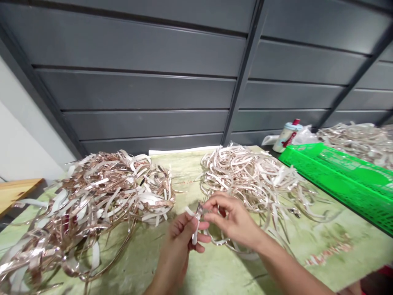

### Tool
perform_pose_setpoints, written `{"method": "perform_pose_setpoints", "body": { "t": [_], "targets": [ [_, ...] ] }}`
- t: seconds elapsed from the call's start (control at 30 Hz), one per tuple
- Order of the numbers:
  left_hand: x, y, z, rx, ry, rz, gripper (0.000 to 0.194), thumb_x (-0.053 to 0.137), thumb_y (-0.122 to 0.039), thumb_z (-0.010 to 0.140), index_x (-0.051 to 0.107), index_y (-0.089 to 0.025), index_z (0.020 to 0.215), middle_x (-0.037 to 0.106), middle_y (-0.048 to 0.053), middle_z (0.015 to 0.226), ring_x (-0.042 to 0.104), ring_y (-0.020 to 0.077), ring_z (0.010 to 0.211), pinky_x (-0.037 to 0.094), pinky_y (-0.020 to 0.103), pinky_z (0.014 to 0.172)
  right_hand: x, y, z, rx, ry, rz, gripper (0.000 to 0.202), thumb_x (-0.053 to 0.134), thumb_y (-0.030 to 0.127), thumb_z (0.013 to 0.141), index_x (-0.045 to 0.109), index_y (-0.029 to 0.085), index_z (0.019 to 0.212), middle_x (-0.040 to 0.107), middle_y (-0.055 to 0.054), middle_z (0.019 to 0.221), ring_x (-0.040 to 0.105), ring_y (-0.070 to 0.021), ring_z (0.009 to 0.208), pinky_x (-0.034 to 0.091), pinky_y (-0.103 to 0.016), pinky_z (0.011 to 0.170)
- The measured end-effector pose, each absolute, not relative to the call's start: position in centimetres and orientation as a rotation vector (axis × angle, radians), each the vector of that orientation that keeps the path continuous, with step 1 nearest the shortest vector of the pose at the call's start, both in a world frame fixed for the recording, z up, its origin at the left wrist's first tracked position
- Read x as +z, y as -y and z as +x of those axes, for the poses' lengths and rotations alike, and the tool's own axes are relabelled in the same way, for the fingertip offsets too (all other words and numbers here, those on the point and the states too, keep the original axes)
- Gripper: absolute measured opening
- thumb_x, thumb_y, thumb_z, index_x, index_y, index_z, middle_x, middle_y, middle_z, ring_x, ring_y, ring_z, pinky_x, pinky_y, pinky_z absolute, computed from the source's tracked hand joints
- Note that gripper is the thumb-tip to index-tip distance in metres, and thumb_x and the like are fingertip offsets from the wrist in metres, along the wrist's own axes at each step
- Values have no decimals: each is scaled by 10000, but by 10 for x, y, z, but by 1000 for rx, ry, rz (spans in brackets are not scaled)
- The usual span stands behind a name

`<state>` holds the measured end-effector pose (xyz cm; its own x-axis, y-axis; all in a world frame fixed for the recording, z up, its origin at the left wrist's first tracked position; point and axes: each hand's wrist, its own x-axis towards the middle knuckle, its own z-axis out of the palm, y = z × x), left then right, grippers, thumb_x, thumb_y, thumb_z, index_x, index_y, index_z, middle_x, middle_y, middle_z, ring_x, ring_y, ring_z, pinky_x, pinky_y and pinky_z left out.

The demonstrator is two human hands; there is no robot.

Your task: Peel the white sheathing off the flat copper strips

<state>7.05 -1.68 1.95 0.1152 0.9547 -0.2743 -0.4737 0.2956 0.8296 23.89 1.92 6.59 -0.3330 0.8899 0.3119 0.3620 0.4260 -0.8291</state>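
Observation:
My left hand [186, 233] is closed around a narrow strap [195, 235], white on one side and shiny on the other. Its end points up between thumb and fingers. My right hand [229, 215] pinches at the upper end of the same strap, where a small shiny piece, perhaps a buckle, shows blurred. Both hands are over the table between two heaps. To the left lies a large tangled heap of rose-gold and white straps [113, 184]. Just beyond my right hand is a second heap of paler straps [245, 172], and some loops hang near my right wrist.
A bright green plastic crate [337, 172] stands along the right side. Behind it are a cup with a blue lid [287, 137] and more straps [362, 141]. The table [141, 262] has a green marbled cover. A grey panelled wall [147, 94] rises behind it.

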Motion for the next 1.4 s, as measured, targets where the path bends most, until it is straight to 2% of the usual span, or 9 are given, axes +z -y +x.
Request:
{"method": "perform_pose_setpoints", "body": {
  "t": [0.1, 0.33, 0.57, 0.67, 0.77, 0.83, 1.0, 1.23, 1.4],
  "targets": [
    [17, 18, 70, 1151, -906, 723, 284, 733, -395, 775, 694, -139, 893, 733, 92, 820, 688, 166, 630, 490, 201, 478, 59, -10, 228, 718, 1987, -976, 130, 619, 207, 896, 714, 226, 982, 611, -53, 900, 588, -195, 845, 478, -339, 737],
    [16, 16, 73, 1132, -885, 860, 275, 708, -414, 805, 733, -149, 870, 708, 69, 740, 650, 149, 642, 521, 224, 561, 61, -12, 224, 552, 2078, -953, 126, 528, 179, 920, 594, 204, 815, 598, -47, 860, 540, -212, 874, 426, -366, 798],
    [15, 18, 69, 1122, -882, 844, 302, 732, -423, 783, 744, -140, 887, 722, 88, 719, 659, 157, 592, 517, 239, 549, 55, -16, 219, 728, 1945, -1164, 158, 507, 209, 930, 530, 208, 774, 557, -5, 790, 549, -178, 770, 405, -301, 700],
    [17, 21, 71, 1235, -775, 706, 366, 806, -420, 700, 750, -156, 948, 742, 98, 765, 682, 182, 644, 539, 264, 593, 59, -17, 219, 657, 1949, -1141, 132, 513, 211, 921, 522, 213, 789, 549, -4, 778, 535, -179, 748, 395, -302, 685],
    [17, 22, 78, 1411, -687, 630, 439, 891, -401, 564, 759, -170, 913, 757, 106, 878, 702, 238, 813, 563, 320, 738, 57, -12, 211, 464, 1907, -1122, 109, 508, 207, 912, 490, 218, 805, 528, -19, 780, 514, -194, 750, 385, -323, 692],
    [14, 22, 83, 1505, -759, 601, 368, 875, -392, 596, 753, -174, 866, 756, 89, 881, 697, 241, 863, 554, 319, 780, 52, -7, 203, 394, 1893, -1098, 105, 498, 200, 912, 475, 220, 812, 520, -28, 782, 500, -201, 751, 380, -334, 694],
    [10, 19, 84, 1514, -926, 575, 251, 769, -395, 739, 724, -158, 809, 748, 68, 807, 701, 223, 770, 556, 301, 683, 38, 1, 184, 339, 1845, -1158, 164, 465, 198, 927, 456, 219, 765, 509, -34, 750, 471, -206, 730, 360, -345, 680],
    [11, 19, 78, 1434, -900, 668, 198, 743, -341, 776, 726, -147, 810, 755, 78, 835, 709, 208, 766, 559, 282, 689, 27, 0, 181, 747, 1530, -1298, 239, 486, 345, 945, 458, 228, 738, 468, 13, 672, 459, -169, 633, 365, -297, 588],
    [6, 20, 79, 1406, -935, 557, 241, 772, -372, 747, 724, -158, 845, 760, 66, 762, 724, 194, 716, 581, 286, 689, 25, -7, 185, 1107, 1177, -1165, 319, 600, 440, 865, 466, 220, 678, 419, 44, 605, 400, -132, 563, 349, -253, 526]
  ]
}}
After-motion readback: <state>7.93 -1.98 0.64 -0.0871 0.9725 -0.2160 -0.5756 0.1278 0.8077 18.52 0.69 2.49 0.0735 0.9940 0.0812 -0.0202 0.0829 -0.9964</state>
